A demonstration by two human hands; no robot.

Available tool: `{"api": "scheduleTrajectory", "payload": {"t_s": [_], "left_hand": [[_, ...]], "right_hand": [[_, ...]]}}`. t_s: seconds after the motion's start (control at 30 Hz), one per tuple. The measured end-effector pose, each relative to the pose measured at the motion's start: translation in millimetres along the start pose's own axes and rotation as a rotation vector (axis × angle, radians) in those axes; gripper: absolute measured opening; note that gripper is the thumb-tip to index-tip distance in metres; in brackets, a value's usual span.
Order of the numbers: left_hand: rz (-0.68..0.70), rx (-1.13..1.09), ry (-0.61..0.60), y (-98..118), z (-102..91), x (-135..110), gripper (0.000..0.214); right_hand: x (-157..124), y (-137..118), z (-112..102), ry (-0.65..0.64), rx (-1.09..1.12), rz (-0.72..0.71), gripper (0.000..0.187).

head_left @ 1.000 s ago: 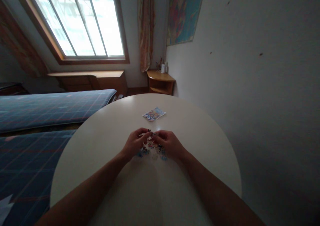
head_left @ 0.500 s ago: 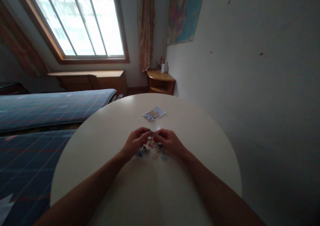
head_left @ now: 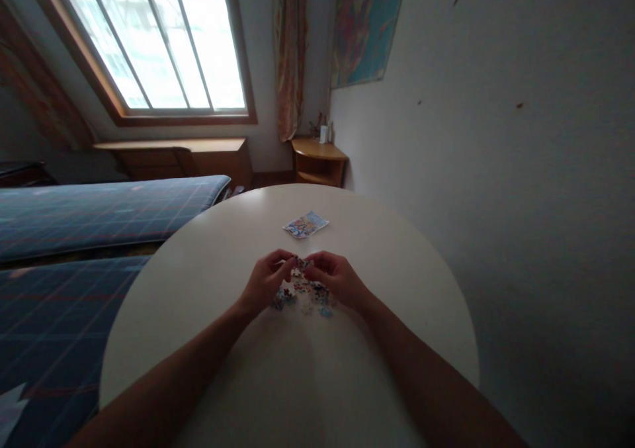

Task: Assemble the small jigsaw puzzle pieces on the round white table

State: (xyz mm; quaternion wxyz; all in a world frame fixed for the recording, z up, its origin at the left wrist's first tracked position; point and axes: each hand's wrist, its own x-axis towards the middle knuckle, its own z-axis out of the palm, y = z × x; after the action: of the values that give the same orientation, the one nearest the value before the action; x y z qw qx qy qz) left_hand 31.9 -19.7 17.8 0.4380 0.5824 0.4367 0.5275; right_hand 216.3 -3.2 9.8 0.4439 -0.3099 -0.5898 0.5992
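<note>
Left hand (head_left: pixel 265 281) and right hand (head_left: pixel 337 279) pinch jigsaw pieces (head_left: pixel 300 263) between meeting fingertips, just above a loose pile (head_left: pixel 306 297) (colours blurred) on the table (head_left: pixel 297 375); a printed sheet (head_left: pixel 306 224) lies beyond them.

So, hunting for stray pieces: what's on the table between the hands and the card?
Nothing: the head view shows bare table from the left hand and right hand, both pinching pieces, to the card.
</note>
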Motion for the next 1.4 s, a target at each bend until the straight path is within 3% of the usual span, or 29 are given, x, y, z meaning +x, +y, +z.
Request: {"api": "scheduleTrajectory", "payload": {"t_s": [0.33, 0.6, 0.93, 1.23, 1.4], "left_hand": [[-0.126, 0.000, -0.037, -4, 0.0, 0, 0.035], [0.022, 0.191, 0.082, 4, 6.0, -2, 0.024], [-0.019, 0.290, 0.060, 3, 0.9, -1, 0.020], [-0.004, 0.212, 0.098, 7, 0.4, 1, 0.025], [-0.086, 0.022, 0.032, 3, -2.0, 3, 0.032]], "right_hand": [[-3, -3, 0, 0.004, -0.169, -0.077, 0.034], [-2, -2, -1, 0.050, -0.265, -0.078, 0.033], [1, 4, -3, 0.084, -0.315, -0.151, 0.027], [-1, -1, -4, 0.060, -0.394, -0.135, 0.024], [-5, -6, -2, 0.057, -0.441, -0.187, 0.020]]}}
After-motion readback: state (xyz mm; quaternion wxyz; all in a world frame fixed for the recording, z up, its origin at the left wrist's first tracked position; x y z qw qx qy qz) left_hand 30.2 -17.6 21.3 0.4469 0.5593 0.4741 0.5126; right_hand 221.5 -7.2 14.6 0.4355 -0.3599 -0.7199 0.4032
